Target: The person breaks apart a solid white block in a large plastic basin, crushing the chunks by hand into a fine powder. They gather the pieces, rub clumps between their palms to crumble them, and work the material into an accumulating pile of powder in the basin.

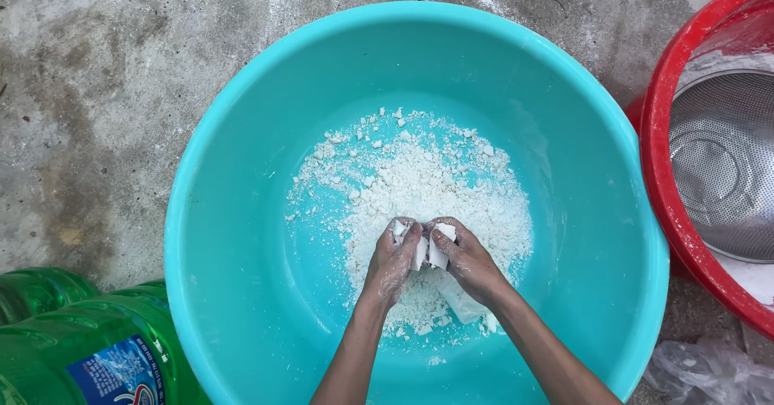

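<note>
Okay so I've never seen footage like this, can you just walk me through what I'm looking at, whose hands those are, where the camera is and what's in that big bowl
There is one picture, taken by a camera worn on a person's head, looking straight down at their own two bare hands. No machine is involved. On the concrete floor sits a big turquoise basin with white crumbled chunks spread over its bottom. The left hand and right hand meet in the middle, both gripping a white block, and both are dusted white. To the right is a red tub with a metal strainer inside. Green plastic bottles lie at lower left, and a crumpled clear plastic bag lies at lower right.
</note>
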